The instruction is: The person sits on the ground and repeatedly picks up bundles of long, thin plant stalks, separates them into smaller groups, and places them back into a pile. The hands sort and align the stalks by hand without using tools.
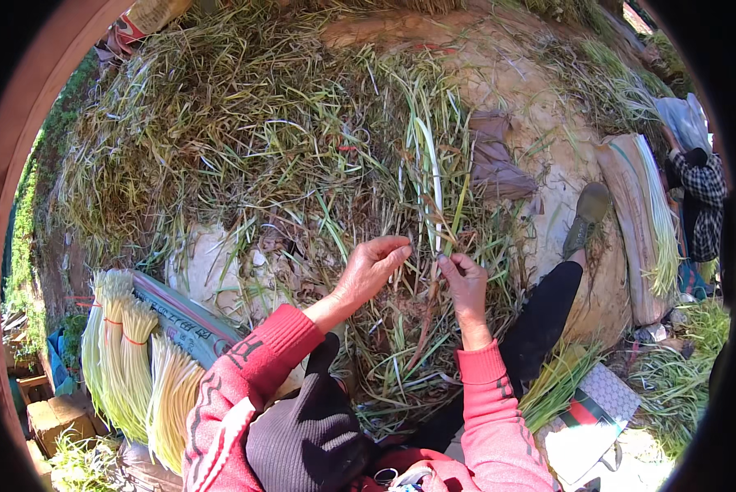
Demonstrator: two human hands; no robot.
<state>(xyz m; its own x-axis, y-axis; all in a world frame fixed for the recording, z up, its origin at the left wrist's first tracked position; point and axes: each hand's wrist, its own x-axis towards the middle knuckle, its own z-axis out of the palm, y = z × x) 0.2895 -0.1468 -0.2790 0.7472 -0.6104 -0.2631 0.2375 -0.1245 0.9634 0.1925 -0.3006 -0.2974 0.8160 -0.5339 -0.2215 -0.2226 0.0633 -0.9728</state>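
My right hand (464, 286) pinches the lower end of a long plant stalk with a white stem (431, 166). The stalk points away from me, and green and browned leaves lie along it. A strip of withered brown leaf (426, 323) hangs below these fingers. Just left of the stalk is my left hand (368, 267), its thumb and forefinger brought together. Whether a thin strand sits between those fingertips cannot be made out. Beneath both hands spreads a thick heap of loose green and dry leaves (239, 135).
Tied bundles of pale stalks (122, 344) lie at left beside a printed sack (186, 323). More stalks (654, 215) rest on a sack (626, 234) at right, near another person (700, 184). My shoe (589, 212), a patterned bag (605, 396) and green stalks (562, 381) are to the right.
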